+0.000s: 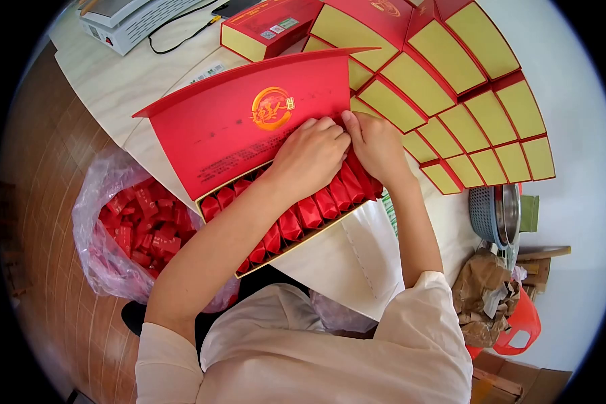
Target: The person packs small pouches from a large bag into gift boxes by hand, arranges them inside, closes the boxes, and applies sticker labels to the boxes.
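Note:
A red gift box (202, 135) stands open on the table, its lid raised and printed with a gold emblem. Inside, a row of shiny red wrapped packets (308, 214) fills the tray, partly covered by my left forearm. My left hand (312, 153) lies over the packets toward the box's right end, fingers bent and closed. Against it, at that same end, is my right hand (377, 145), its thumb up and fingers curled down among the packets. What the fingertips of either hand grip is hidden.
Several red boxes with yellow ends (444, 87) are stacked at the back right. A clear plastic bag (91, 236) of red packets sits left. A white device (131, 27) with a cable stands at the back left; a grey basket (483, 212) and crumpled brown paper (481, 293) are right.

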Tool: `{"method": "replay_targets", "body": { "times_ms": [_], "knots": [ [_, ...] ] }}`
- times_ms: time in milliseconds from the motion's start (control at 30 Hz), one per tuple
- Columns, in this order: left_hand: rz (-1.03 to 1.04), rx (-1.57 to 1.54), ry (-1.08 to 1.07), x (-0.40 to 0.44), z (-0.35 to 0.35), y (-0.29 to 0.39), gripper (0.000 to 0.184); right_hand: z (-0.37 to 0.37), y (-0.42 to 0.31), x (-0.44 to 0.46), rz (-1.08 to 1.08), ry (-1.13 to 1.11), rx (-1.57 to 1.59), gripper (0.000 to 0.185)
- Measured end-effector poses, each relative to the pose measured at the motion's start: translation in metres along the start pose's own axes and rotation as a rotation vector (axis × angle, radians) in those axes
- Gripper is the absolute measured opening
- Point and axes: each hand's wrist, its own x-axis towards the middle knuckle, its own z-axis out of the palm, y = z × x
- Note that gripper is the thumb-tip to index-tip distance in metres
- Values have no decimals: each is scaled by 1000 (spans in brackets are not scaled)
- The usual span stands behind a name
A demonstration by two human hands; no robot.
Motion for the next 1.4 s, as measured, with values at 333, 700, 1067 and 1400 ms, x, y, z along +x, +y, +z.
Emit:
{"method": "replay_targets", "body": {
  "times_ms": [333,700,1067,1400],
  "knots": [
    [-30,-50,-32,2,-3,2,9,-3,5,18,91,-190,37,56],
    [-27,-18,-11,2,-2,2,11,-5,11,28,186,-361,175,55],
    [-96,-50,91,5,-8,5,13,16,-1,0,88,147,-11,34],
    [-167,65,-74,-6,-26,24,18,48,13,-22,122,63,-93,64]
  ]
}}
